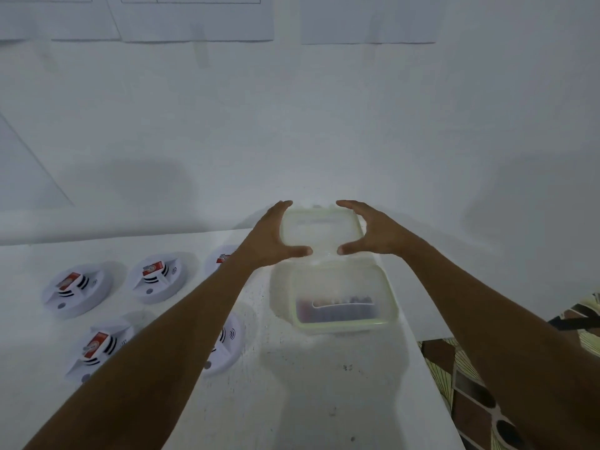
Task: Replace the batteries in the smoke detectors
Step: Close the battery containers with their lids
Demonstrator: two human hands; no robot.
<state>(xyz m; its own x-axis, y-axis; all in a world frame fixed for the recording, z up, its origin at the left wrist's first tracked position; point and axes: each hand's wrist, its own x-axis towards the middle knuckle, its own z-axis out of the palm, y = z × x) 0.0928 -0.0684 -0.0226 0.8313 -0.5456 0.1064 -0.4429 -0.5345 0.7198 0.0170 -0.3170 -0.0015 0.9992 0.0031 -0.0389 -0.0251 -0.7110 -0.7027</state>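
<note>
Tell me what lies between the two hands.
The clear lid, which the left hand and right hand hold by its sides at the far rim of the open container; the head view shows it.

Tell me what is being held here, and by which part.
The translucent lid, over the open container: the left hand grips its left edge, the right hand its right edge.

Your two bare forearms reach in from the lower corners of the frame and converge at centre. Your left hand [272, 238] and right hand [373, 233] face each other, fingers curved above and thumbs below, gripping the left and right edges of the lid [319, 232] between them.
</note>
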